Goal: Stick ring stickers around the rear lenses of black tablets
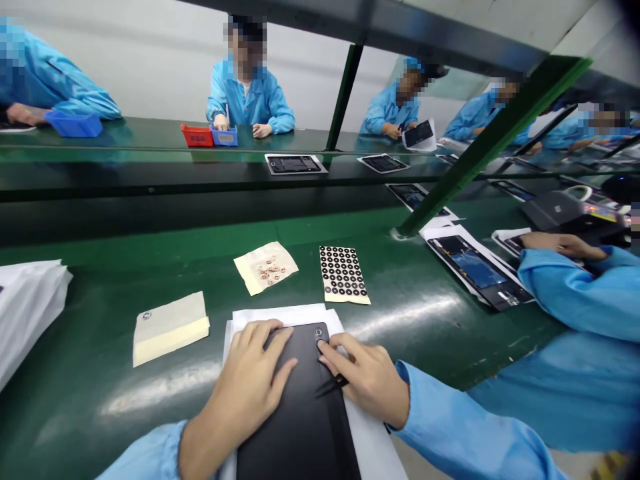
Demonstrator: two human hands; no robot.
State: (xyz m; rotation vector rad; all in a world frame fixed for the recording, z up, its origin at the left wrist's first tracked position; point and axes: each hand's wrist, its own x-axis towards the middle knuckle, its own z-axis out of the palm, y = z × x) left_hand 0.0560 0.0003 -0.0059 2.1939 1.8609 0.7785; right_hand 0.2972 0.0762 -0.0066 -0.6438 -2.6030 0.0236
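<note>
A black flat panel point(305, 413) lies on white paper point(367, 433) at the table's near edge. My left hand point(253, 370) rests on its upper left part, fingers spread. My right hand point(367, 373) has dark tweezers point(331, 386) tucked under its curled fingers, tips pointing left. Its index finger presses near the small round camera opening point(319, 333) at the panel's upper right corner. Beyond the panel lie a sheet of black rings point(344, 275), a cream sheet with small reddish pieces point(267, 268) and a folded pale sheet with one ring mark point(173, 327).
White wrapped sheets point(30, 307) are stacked at the left. A green slanted post point(450, 180) meets the table at the right, near another device point(475, 267) on paper. A co-worker's sleeve point(580, 287) reaches in at the right. Across the bench sit several people, with red point(197, 136) and blue bins point(75, 124).
</note>
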